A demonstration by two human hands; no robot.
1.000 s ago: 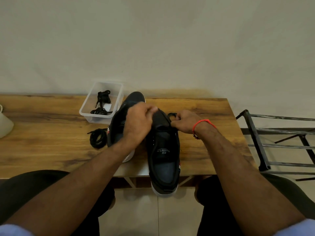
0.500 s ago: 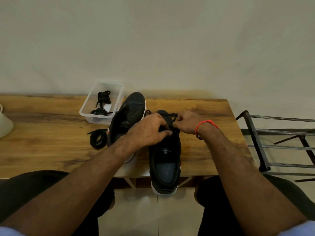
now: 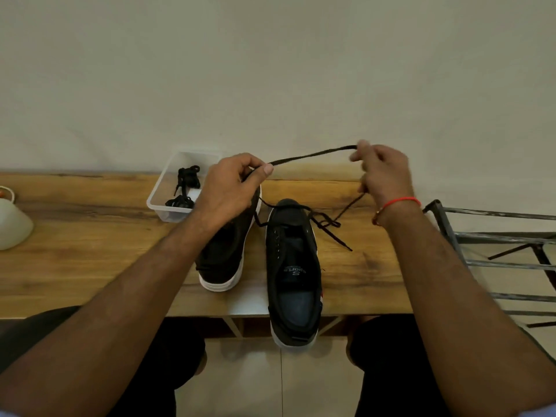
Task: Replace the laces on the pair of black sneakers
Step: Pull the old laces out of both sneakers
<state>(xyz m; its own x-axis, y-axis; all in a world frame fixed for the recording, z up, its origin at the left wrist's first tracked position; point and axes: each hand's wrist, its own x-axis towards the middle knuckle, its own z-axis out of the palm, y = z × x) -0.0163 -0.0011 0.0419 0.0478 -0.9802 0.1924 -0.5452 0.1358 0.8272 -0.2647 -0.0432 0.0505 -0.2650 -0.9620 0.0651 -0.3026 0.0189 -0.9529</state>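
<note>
I am stretching a thin black lace (image 3: pixel 313 154) between my hands above the table (image 3: pixel 75 236): my left hand (image 3: pixel 228 191) is pinching one end, my right hand (image 3: pixel 382 173) is pinching the other. The lace is trailing down to the toe of the right sneaker (image 3: pixel 293 266), matte black with a white sole, lying below my hands; the left sneaker (image 3: pixel 225 260) is lying beside it, under my left wrist.
</note>
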